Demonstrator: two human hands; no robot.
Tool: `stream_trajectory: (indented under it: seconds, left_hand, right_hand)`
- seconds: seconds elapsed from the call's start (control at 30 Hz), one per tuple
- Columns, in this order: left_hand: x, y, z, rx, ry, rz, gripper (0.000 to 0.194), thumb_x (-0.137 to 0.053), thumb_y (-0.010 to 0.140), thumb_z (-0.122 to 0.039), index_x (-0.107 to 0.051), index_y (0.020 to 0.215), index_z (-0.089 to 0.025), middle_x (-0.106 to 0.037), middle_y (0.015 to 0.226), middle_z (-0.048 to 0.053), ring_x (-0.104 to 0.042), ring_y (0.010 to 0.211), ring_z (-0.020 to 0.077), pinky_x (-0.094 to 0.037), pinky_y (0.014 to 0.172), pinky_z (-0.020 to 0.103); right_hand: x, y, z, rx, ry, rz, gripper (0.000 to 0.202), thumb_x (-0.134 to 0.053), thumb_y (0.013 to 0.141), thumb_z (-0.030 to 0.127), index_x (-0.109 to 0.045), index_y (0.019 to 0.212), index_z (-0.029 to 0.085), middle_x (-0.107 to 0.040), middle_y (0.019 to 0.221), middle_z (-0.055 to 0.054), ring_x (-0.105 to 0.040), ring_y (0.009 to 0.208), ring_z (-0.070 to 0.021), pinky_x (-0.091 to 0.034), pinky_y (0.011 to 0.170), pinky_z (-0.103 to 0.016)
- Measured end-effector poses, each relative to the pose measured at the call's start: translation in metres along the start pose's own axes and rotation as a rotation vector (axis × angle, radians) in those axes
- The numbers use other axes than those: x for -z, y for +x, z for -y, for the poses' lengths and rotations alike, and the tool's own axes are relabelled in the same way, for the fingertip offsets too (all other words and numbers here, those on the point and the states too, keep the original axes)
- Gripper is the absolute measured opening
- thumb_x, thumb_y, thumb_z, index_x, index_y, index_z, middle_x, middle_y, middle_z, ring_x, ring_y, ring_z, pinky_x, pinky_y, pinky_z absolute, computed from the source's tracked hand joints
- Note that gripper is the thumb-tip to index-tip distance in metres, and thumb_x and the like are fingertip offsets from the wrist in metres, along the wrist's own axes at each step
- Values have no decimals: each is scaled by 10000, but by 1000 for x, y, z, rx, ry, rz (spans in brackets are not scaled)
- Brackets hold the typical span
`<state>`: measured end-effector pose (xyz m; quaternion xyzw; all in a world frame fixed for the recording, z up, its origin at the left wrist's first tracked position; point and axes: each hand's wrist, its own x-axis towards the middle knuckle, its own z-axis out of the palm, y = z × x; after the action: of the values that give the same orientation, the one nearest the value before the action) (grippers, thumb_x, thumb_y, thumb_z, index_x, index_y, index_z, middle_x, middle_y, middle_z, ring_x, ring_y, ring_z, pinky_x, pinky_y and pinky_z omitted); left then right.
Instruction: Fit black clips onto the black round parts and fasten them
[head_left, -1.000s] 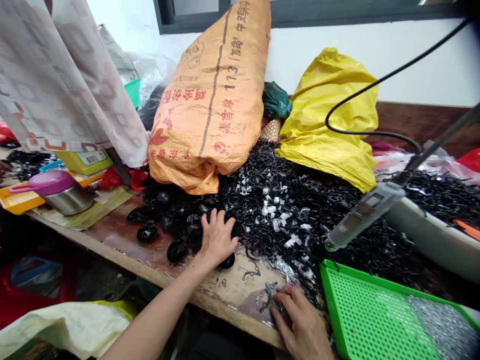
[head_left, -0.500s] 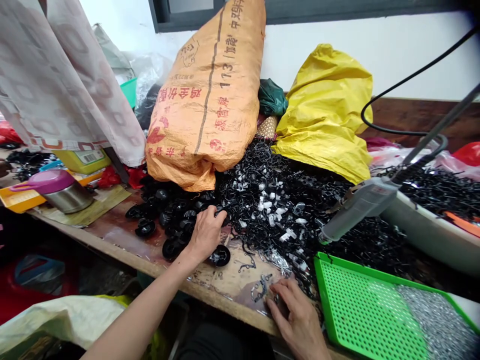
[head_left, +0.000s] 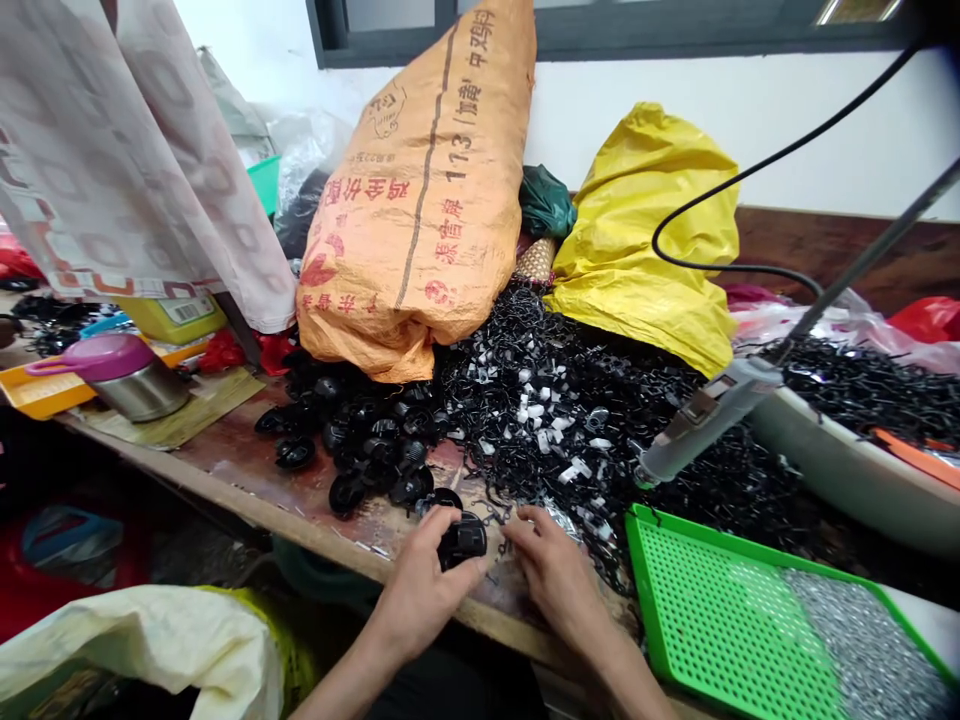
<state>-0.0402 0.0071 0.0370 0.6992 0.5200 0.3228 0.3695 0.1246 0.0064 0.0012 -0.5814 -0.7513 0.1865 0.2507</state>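
Observation:
My left hand (head_left: pixel 420 585) grips a round black plastic part (head_left: pixel 461 541) just above the front edge of the wooden table (head_left: pixel 247 480). Close to its right, my right hand (head_left: pixel 551 575) rests on the table with fingers curled, its fingertips by the black part and the small metal clips (head_left: pixel 559 520); whether it holds anything I cannot tell. Beyond the hands lies a group of similar round black parts (head_left: pixel 360 430), and to the right of those a big heap of thin black clips (head_left: pixel 570 400) with white bits mixed in.
A green perforated tray (head_left: pixel 720 620) with small silver pieces lies at the right. A grey hanging tool (head_left: pixel 701 420) on a cable slants above the heap. Orange sack (head_left: pixel 420 190), yellow bag (head_left: pixel 652 230), a pink-lidded steel cup (head_left: pixel 120 375), a white tub (head_left: pixel 855 470).
My left hand took a black part from the pile and drew it back to the table's front edge. My right hand shifted up and left to meet it.

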Motion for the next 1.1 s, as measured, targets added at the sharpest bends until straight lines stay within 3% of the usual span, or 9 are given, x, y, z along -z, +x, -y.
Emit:
stream_trajectory:
  seconds: [0.13,0.27,0.37,0.47,0.6,0.77,0.9,1.03,1.1]
  left_hand:
    - [-19,-2,-5,-25,-39,89,166,-491,628,-130,-542,775,-187,-500,780,10,-495,766,151,-403,686,244]
    - [-33,-2,-8,-90,-49,179,305,-496,572,-84,-552,849,-199,-518,833,22,-497,797,156,-413,705,244]
    - [-32,-2,0,-60,-45,132,370,-518,578,-123,-529,938,-204,-533,914,32,-495,870,167,-398,781,266]
    - [-23,1,14,3,17,24,361,-453,602,-95,-525,941,-195,-549,948,38,-498,908,168,-378,823,281]
    - [-11,11,28,40,103,-48,392,-399,565,-29,-501,908,-189,-579,838,15,-531,818,157,-409,757,284]
    - [-2,26,30,-77,403,-103,301,-410,571,3,-574,739,-186,-542,831,28,-516,806,162,-409,742,278]
    - [5,33,27,-35,692,-204,292,-479,654,-83,-578,902,-202,-540,869,52,-512,827,202,-409,730,306]
    - [11,34,25,-5,713,-256,302,-485,688,-138,-537,982,-181,-537,908,71,-530,796,210,-425,685,312]
    - [9,30,21,-69,702,-359,257,-460,702,-135,-557,937,-170,-533,921,90,-506,844,229,-411,734,348]
  right_hand:
    - [17,-11,11,-22,447,95,265,-459,767,287,-509,1017,218,-507,1023,-54,-521,832,-148,-429,736,-273]
    - [16,-25,11,-117,671,73,316,-542,692,317,-501,979,189,-551,920,-46,-520,856,-178,-430,751,-297]
    - [14,-29,2,-331,904,13,311,-525,692,323,-486,968,187,-547,883,-37,-547,725,-155,-469,610,-272]
    - [13,-30,-7,-479,1054,-109,349,-515,681,295,-482,1013,195,-531,960,-44,-550,705,-149,-481,584,-285]
    - [10,-30,-16,-504,928,-187,365,-470,669,228,-469,1031,179,-546,930,-51,-542,764,-171,-474,589,-285]
    - [9,-29,-25,-312,538,-199,177,-431,672,158,-537,815,164,-562,771,-27,-530,743,-161,-429,685,-287]
    - [15,-28,-29,-161,356,-189,243,-411,659,102,-594,801,173,-557,830,-43,-523,815,-168,-394,755,-291]
    - [20,-25,-28,-131,259,-136,292,-389,654,76,-597,823,192,-534,821,-35,-520,792,-155,-402,718,-270]
    - [21,-22,-23,-119,225,-74,292,-389,644,69,-599,803,195,-527,790,-27,-516,765,-152,-405,690,-263]
